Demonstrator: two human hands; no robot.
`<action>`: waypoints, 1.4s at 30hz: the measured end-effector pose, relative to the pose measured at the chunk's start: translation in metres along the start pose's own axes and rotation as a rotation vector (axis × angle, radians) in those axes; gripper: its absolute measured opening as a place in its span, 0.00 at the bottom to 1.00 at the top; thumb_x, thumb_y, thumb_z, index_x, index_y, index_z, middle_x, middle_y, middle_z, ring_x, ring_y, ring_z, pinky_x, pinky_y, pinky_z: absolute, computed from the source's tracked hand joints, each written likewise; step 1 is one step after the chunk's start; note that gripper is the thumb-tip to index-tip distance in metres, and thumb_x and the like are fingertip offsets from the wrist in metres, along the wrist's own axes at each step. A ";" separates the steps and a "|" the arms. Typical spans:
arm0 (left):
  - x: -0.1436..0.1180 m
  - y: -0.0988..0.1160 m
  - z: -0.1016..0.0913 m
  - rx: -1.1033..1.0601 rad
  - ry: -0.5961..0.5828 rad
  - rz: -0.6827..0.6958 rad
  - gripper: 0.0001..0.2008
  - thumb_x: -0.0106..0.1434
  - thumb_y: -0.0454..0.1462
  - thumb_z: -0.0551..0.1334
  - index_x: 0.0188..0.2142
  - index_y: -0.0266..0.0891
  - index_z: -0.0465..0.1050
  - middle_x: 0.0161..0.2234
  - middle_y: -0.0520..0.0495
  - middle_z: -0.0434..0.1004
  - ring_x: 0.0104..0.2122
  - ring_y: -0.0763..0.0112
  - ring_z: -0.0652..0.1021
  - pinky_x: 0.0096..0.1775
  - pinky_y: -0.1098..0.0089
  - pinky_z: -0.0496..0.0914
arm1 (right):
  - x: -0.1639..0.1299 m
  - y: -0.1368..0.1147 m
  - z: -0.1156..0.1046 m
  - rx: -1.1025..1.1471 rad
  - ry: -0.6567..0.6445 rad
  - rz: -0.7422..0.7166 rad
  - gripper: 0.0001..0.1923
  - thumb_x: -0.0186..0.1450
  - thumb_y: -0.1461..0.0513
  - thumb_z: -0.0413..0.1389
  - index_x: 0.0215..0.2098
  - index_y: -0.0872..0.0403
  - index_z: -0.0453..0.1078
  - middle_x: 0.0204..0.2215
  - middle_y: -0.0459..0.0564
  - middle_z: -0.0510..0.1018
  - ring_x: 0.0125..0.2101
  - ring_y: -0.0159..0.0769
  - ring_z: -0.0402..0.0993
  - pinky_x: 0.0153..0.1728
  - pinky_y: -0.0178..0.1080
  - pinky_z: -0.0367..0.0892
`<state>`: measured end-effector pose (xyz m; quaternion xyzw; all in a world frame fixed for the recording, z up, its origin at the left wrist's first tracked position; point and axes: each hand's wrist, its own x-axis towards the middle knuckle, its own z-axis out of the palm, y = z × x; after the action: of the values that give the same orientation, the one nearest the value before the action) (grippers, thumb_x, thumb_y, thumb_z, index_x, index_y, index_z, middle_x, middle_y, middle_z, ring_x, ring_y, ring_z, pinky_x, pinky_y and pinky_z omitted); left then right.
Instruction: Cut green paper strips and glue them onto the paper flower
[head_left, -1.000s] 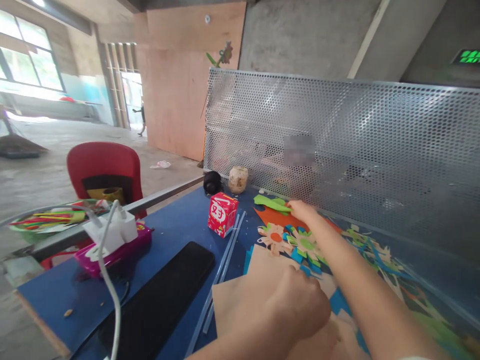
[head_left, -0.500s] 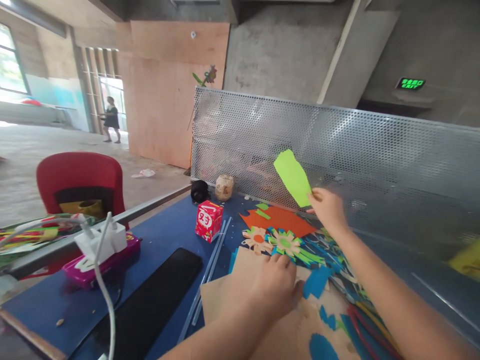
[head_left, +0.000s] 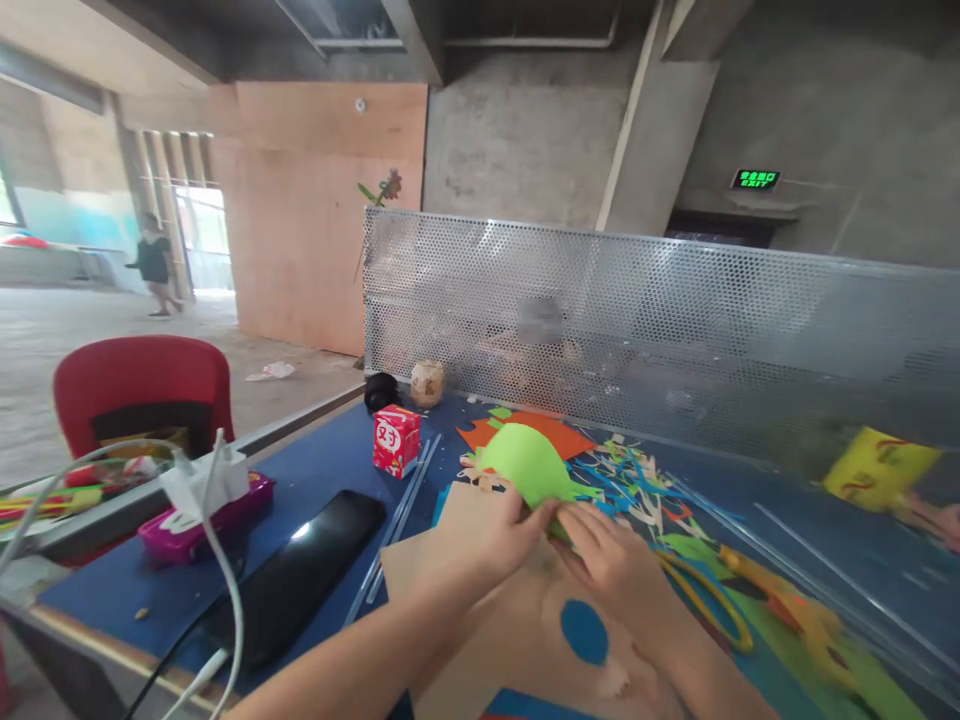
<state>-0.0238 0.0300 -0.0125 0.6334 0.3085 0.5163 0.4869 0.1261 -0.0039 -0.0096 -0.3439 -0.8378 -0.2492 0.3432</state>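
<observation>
Both my hands hold a bright green piece of paper [head_left: 525,460], which curves upward in front of them. My left hand [head_left: 506,540] pinches its near edge between thumb and fingers. Beside it, my right hand [head_left: 611,560] grips the same edge, fingertips close to the left thumb. Under my wrists lie tan paper sheets [head_left: 469,600], with a blue oval cutout [head_left: 585,632] on them. Behind the green paper is an orange sheet [head_left: 559,432]. The paper flowers there are mostly hidden now.
A red box [head_left: 397,440], clear sticks [head_left: 401,520], a black phone [head_left: 322,560] and a white charger [head_left: 206,485] lie leftward. Rightward are paper scraps [head_left: 652,490], a yellow loop [head_left: 739,625] and a yellow glue gun [head_left: 802,620]. Another person's hand [head_left: 934,520] holds yellow paper. A perforated metal screen [head_left: 637,320] stands behind.
My right hand has brought the green paper down from in front of the screen to the tan sheets. My left hand has left the sheets and taken hold of it too. The view has shifted right.
</observation>
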 end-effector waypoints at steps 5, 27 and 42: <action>0.009 -0.006 -0.012 -0.158 0.081 -0.029 0.22 0.52 0.41 0.62 0.46 0.38 0.63 0.48 0.42 0.71 0.52 0.57 0.68 0.53 0.58 0.62 | -0.007 0.019 -0.012 0.157 0.015 0.247 0.12 0.67 0.60 0.46 0.41 0.55 0.69 0.38 0.55 0.77 0.39 0.44 0.73 0.36 0.44 0.71; 0.025 -0.003 -0.036 0.018 0.193 0.134 0.22 0.51 0.33 0.63 0.47 0.41 0.66 0.47 0.46 0.72 0.50 0.61 0.70 0.54 0.62 0.60 | -0.014 0.055 -0.045 0.111 -0.502 0.960 0.10 0.67 0.59 0.51 0.40 0.58 0.67 0.35 0.48 0.72 0.35 0.35 0.71 0.38 0.43 0.68; 0.034 -0.006 -0.043 -0.075 0.342 0.085 0.21 0.48 0.32 0.64 0.43 0.38 0.67 0.45 0.44 0.73 0.47 0.60 0.73 0.48 0.58 0.68 | -0.026 0.062 -0.055 -0.225 -1.181 0.896 0.09 0.66 0.59 0.53 0.40 0.58 0.68 0.36 0.49 0.73 0.33 0.32 0.71 0.34 0.39 0.70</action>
<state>-0.0549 0.0749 -0.0067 0.5301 0.3403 0.6479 0.4282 0.2088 -0.0105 0.0170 -0.7618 -0.6318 0.0564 -0.1320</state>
